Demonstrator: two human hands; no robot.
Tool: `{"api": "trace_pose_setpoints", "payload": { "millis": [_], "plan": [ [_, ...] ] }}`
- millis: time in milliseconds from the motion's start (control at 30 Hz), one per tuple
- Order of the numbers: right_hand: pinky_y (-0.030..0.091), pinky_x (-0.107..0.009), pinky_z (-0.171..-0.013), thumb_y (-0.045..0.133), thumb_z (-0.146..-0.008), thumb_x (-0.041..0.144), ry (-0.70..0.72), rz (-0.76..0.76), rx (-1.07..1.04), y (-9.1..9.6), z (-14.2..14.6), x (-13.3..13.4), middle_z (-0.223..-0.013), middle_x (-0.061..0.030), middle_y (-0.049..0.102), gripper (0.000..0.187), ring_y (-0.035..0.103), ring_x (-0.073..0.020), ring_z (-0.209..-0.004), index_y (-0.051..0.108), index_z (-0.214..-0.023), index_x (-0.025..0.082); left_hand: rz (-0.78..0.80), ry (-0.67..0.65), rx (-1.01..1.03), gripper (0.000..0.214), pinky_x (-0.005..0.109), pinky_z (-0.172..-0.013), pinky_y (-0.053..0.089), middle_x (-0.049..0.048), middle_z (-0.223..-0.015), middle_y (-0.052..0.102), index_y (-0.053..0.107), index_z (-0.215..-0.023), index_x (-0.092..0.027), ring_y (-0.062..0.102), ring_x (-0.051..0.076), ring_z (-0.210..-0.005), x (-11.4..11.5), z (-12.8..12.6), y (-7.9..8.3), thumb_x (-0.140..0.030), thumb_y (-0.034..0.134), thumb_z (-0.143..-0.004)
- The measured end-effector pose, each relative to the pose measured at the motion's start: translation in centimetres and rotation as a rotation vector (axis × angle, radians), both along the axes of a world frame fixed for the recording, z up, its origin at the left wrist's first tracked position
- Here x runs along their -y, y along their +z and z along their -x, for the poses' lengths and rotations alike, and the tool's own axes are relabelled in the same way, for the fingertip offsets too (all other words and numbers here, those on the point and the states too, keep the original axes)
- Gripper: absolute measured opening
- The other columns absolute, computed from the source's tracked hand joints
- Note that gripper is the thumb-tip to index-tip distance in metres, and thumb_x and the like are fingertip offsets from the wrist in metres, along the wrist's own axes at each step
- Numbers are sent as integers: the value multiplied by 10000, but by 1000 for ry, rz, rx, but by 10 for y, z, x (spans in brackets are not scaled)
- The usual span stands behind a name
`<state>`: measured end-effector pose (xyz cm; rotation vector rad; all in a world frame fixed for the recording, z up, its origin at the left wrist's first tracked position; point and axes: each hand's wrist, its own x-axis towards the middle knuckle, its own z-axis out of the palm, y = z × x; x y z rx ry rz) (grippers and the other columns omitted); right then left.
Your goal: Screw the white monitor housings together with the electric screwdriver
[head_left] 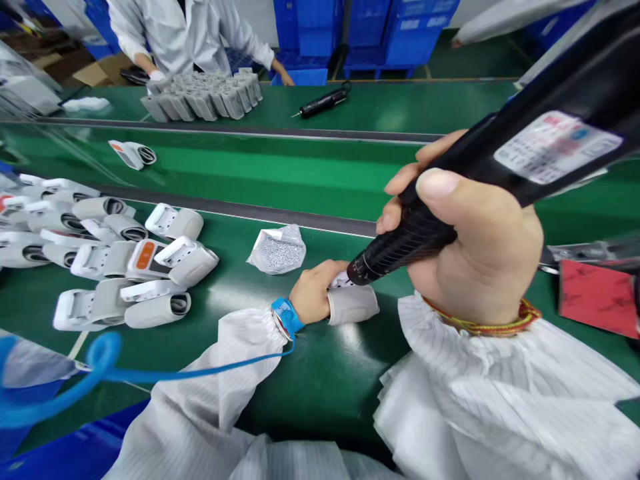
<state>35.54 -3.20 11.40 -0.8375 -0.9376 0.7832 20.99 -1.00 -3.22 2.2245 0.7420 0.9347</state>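
My right hand (475,240) is wrapped round a black electric screwdriver (400,250) with a white label on its body. The tool slants down to the left, and its nose is at the white housing of a wrist blood pressure monitor (354,305). That monitor lies on the green bench with its rolled grey cuff towards me. On its left side my left hand (313,293) grips it, fingers curled over the housing. The screwdriver's nose hides part of the housing, and the bit's tip is hard to make out. A blue wrist strap (287,317) circles my left wrist.
A bag of small screws (280,252) lies just beyond my left hand. Several more monitors (145,260) crowd the bench's left. A red sheet (595,297) is at right. Across the green conveyor (280,170), a co-worker in white (185,33) stands behind grey units (205,97) and another screwdriver (324,103).
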Motion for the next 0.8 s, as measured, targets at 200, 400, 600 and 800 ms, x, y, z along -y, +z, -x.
{"api": "trace_pose_setpoints", "payload": {
  "millis": [200,400,600,800],
  "plan": [
    [405,-273,-452,676,-630,247,6,-3,12,-3,1,-2,-476,60,521,93,506,-117,-434,613,-695,227,-74,-14,38,333,267,-755,543,59,-991,693,587,-1131,-166,672,176,-869,-1,-1,0,-302,624,-829],
    [418,-277,-446,688,-668,248,25,-27,35,-8,0,-6,-513,38,537,87,506,-119,-445,611,-704,229,-73,-10,35,332,264,-755,542,61,-998,691,584,-1140,-167,672,175,-876,-1,-1,0,-300,619,-838],
    [413,-275,-442,688,-678,253,49,-47,30,-11,-1,-8,-518,38,529,116,505,-114,-435,590,-722,207,-34,4,1,361,270,-739,538,59,-996,691,587,-1147,-174,668,178,-854,-1,0,-2,-320,643,-821],
    [420,-264,-433,694,-667,267,54,-37,21,-14,4,-11,-555,43,552,146,509,-99,-438,586,-748,211,-7,19,-23,369,282,-760,534,58,-1012,691,592,-1153,-187,665,187,-880,-2,1,-5,-283,653,-802]
  ]
}}
